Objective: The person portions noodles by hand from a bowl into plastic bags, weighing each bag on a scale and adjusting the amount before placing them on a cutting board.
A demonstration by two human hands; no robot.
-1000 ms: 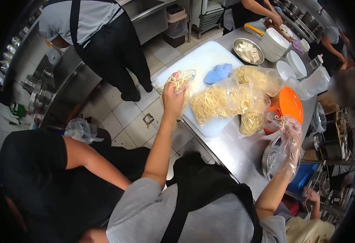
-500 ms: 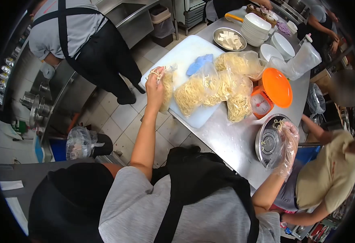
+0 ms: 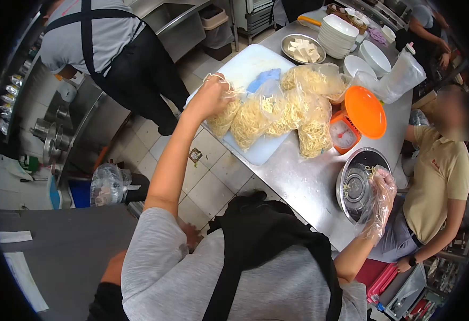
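My bare left hand is closed around the top of a clear bag of noodles at the left edge of the white cutting board. A few noodle strands poke out by its fingers. In a clear plastic glove, my right hand pinches some noodle strands over a steel bowl. A few more strands lie inside that bowl. Between my hands, several other noodle bags rest on the board and table beside an orange kitchen scale. A blue cloth lies behind the bags.
Farther back on the steel table are a bowl of white cubes, stacked white dishes and a plastic jug. One person stands at the right, another bends over a counter at the left.
My left hand has lowered the noodle bag onto the board's edge, against the other bags. My right hand stays over the bowl. The person at the right has straightened up.
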